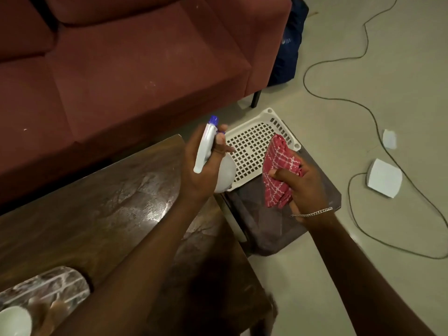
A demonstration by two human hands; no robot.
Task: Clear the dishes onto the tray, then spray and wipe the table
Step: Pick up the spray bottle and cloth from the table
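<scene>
1. One white cup [13, 321], near corner of table [101, 214].
2. Left hand [203, 163] clamped on one spray bottle [206, 146], above table's far end.
3. Right hand [300, 185] gripping one red cloth [278, 170], beyond table's edge, over one white tray [252, 146].

Setting: home living room. Evidence: dark red sofa [126, 69] with seat cushions; low dark wooden table [101, 214] just in front of it; pale bare floor [363, 69]; loose cable [378, 122] trailing across it.

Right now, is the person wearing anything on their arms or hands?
Both arms are bare, with no sleeves and no gloves showing. The right hand has a thin silver chain bracelet around its wrist. The left hand wears nothing that shows.
</scene>
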